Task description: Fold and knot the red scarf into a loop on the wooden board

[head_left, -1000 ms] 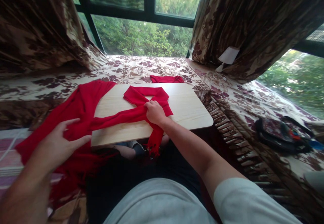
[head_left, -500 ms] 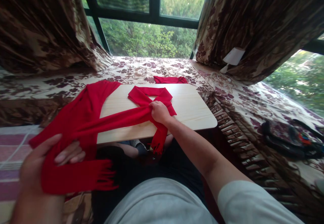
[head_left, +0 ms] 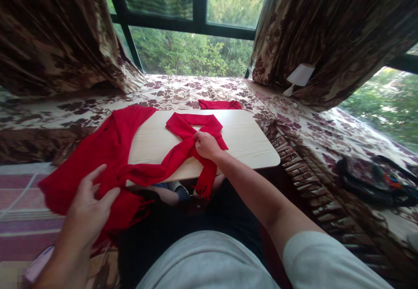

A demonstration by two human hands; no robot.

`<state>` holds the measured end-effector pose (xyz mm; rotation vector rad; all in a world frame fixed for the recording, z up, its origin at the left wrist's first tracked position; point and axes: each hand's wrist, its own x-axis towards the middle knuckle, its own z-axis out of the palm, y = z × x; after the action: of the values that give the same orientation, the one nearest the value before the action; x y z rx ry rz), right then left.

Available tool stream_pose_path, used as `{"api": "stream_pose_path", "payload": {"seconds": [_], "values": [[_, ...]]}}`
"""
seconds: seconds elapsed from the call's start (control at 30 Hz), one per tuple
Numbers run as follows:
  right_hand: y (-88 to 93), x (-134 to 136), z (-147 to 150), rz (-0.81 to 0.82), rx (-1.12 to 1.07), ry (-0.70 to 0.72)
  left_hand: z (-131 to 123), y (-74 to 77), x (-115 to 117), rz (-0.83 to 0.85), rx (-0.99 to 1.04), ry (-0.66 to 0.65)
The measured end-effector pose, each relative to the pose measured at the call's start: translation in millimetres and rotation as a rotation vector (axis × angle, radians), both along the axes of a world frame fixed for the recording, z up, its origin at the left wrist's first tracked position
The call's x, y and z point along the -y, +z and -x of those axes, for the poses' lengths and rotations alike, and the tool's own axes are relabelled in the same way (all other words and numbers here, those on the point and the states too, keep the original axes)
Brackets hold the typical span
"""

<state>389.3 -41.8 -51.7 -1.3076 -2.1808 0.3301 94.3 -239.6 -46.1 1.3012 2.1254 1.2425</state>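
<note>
Scarf (head_left: pixel 180 153), red: looped on board (head_left: pixel 250 145), tail running towards eight o'clock. Right hand (head_left: pixel 206 145): fingers closed on scarf's crossing. Left hand (head_left: pixel 86 210), at eight o'clock: fingers parted, contact unclear.

Scarf (head_left: pixel 178 153) on table (head_left: pixel 250 141), lamp (head_left: pixel 301 74) behind, rightward

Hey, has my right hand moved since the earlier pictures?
No, not noticeably: the right hand stays on the red scarf, at about the same spot over the wooden tabletop.
</note>
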Motion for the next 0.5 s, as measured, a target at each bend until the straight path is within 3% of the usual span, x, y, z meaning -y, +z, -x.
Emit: {"api": "stream_pose_path", "payload": {"seconds": [0.03,0.17,0.3,0.5], "values": [[3.4,0.7,-1.6,0.013,-0.005,0.016,1.9,-2.5,1.5,0.032,-0.120,-0.023],[22.0,8.9,-12.5,0.030,0.012,0.118,3.0,-3.1,5.7,0.199,-0.265,-0.030],[39.4,30.4,-20.0,-0.081,0.223,0.098,3.8,-1.9,1.7,0.279,-0.390,0.051],[43.1,49.3,-5.6,-0.013,0.591,0.106,10.8,-10.1,-8.6,0.354,-0.242,-0.026]]}}
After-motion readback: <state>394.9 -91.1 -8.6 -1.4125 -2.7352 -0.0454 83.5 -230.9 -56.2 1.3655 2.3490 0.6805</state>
